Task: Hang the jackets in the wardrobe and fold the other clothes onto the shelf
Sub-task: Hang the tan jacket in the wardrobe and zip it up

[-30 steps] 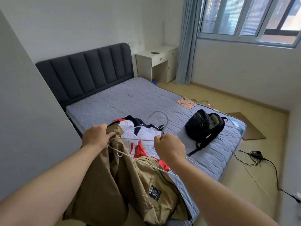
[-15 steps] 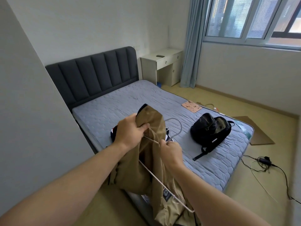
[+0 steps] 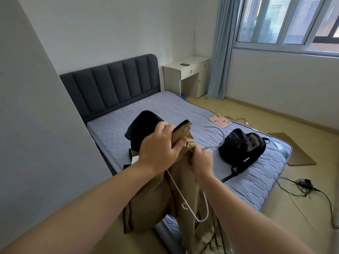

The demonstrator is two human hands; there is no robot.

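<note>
Tan fabric jacket (image 3: 157,195), black-lined collar, is gripped by left hand (image 3: 157,151); white wire hanger (image 3: 185,195) is pinched by right hand (image 3: 201,162).

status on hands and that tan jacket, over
Left hand grips tan fabric jacket at collar. Right hand holds white wire hanger at neck, one arm bare outside fabric. Black backpack on grey mattress, clear of hands.

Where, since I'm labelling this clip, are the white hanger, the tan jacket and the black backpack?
white hanger (image 3: 223,135), head view, on the curve of its hook.
tan jacket (image 3: 152,202), head view, on the hanging fabric at its lower left.
black backpack (image 3: 242,149), head view, on the middle of its main body.
</note>
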